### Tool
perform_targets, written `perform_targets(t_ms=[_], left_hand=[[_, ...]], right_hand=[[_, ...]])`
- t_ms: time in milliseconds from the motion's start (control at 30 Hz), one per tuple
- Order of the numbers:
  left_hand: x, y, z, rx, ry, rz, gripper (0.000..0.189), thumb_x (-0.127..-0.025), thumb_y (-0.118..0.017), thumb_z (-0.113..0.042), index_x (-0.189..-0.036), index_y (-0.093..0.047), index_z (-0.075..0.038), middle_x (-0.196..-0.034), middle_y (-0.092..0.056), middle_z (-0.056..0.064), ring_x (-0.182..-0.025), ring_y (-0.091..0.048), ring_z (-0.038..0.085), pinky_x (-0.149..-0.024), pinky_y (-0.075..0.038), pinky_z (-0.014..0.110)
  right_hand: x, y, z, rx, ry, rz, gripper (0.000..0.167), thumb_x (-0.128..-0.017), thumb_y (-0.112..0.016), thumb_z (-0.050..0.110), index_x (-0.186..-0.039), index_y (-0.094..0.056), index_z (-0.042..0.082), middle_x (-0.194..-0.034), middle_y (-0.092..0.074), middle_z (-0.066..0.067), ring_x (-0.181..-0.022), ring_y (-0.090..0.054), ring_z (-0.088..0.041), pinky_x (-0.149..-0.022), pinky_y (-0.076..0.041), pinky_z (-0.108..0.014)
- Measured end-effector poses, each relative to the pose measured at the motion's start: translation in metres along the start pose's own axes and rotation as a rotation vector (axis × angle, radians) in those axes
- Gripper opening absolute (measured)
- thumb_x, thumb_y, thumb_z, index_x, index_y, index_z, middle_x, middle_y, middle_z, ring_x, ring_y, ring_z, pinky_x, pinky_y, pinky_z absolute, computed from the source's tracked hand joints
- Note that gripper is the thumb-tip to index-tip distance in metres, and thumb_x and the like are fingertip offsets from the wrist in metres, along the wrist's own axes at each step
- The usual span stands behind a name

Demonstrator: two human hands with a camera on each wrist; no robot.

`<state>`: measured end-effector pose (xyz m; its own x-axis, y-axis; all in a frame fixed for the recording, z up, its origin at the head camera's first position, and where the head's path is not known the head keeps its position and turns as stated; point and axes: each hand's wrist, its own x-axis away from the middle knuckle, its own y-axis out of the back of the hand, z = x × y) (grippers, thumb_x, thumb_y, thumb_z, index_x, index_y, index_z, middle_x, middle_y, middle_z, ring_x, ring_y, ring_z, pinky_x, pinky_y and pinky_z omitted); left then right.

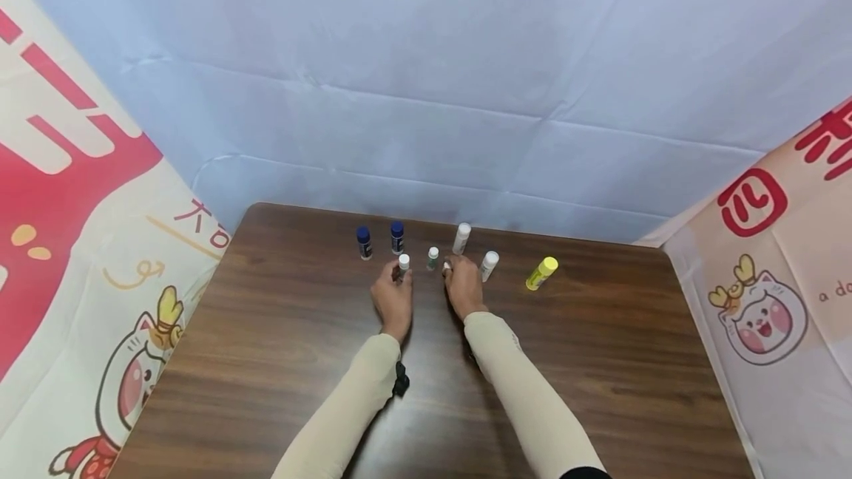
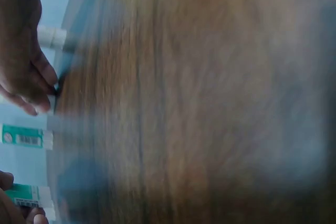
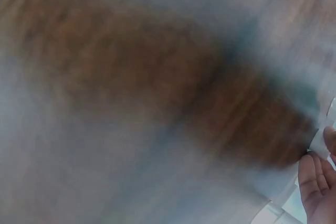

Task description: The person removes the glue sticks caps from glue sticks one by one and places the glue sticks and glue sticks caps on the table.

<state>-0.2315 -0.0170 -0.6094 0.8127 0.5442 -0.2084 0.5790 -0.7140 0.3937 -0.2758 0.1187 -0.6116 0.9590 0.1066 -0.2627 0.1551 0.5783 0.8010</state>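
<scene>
My left hand grips an upright glue stick with a white cap; its green label shows in the left wrist view. My right hand pinches a small white-ended stick, most of it hidden by the fingers. In the right wrist view a white piece shows between thumb and fingers. Between the two hands stands another green glue stick with a white cap, touched by neither hand.
Two blue-capped glue sticks stand behind the left hand. A white stick is behind the right hand, another white stick beside it. Farther right is a yellow glue stick. The brown table meets a pale cloth backdrop.
</scene>
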Motion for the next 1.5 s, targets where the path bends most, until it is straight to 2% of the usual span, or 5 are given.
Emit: perform_targets(t_ms=[200,500,1000,1233,1500], left_hand=[[0.012,0.002,-0.006,0.012,-0.037,0.032,0.021,-0.081,-0.077,-0.011,-0.101,-0.072,-0.009,-0.092,-0.073,0.007,-0.077,-0.068,0.021,-0.067,-0.053,0.039],[0.016,0.001,-0.006,-0.010,-0.108,0.036,0.020,-0.078,-0.080,-0.009,-0.097,-0.073,-0.008,-0.090,-0.072,0.008,-0.076,-0.067,0.022,-0.068,-0.052,0.040],[0.024,-0.001,-0.007,-0.041,-0.246,0.091,0.025,-0.077,-0.081,-0.009,-0.101,-0.075,-0.008,-0.089,-0.071,0.008,-0.080,-0.062,0.028,-0.075,-0.047,0.042],[0.027,-0.001,-0.009,-0.063,-0.275,0.120,0.028,-0.076,-0.081,-0.010,-0.103,-0.075,-0.008,-0.092,-0.070,0.008,-0.084,-0.060,0.028,-0.076,-0.047,0.042],[0.029,-0.002,-0.012,-0.077,-0.310,0.119,0.027,-0.077,-0.081,-0.009,-0.103,-0.076,-0.012,-0.090,-0.067,0.004,-0.084,-0.056,0.024,-0.076,-0.045,0.038]], right_hand=[[0.009,0.002,-0.003,-0.018,0.009,-0.046,0.033,-0.087,-0.069,0.001,-0.119,-0.063,-0.005,-0.117,-0.062,-0.020,-0.105,-0.061,-0.035,-0.086,-0.051,-0.044],[0.015,0.010,0.006,-0.078,-0.043,-0.135,0.036,-0.088,-0.070,0.005,-0.122,-0.062,-0.002,-0.124,-0.059,-0.017,-0.111,-0.059,-0.033,-0.092,-0.048,-0.045],[0.028,0.021,0.031,-0.370,-0.103,-0.311,0.025,-0.090,-0.068,0.007,-0.113,-0.066,-0.002,-0.101,-0.067,-0.015,-0.083,-0.068,-0.024,-0.069,-0.055,-0.037],[0.034,0.025,0.047,-0.480,-0.169,-0.298,0.028,-0.094,-0.065,0.024,-0.112,-0.069,0.003,-0.096,-0.072,-0.008,-0.081,-0.067,-0.017,-0.070,-0.054,-0.034],[0.034,0.025,0.053,-0.506,-0.283,-0.301,0.029,-0.083,-0.077,0.016,-0.106,-0.070,-0.001,-0.086,-0.071,-0.008,-0.073,-0.065,-0.016,-0.065,-0.052,-0.027]])
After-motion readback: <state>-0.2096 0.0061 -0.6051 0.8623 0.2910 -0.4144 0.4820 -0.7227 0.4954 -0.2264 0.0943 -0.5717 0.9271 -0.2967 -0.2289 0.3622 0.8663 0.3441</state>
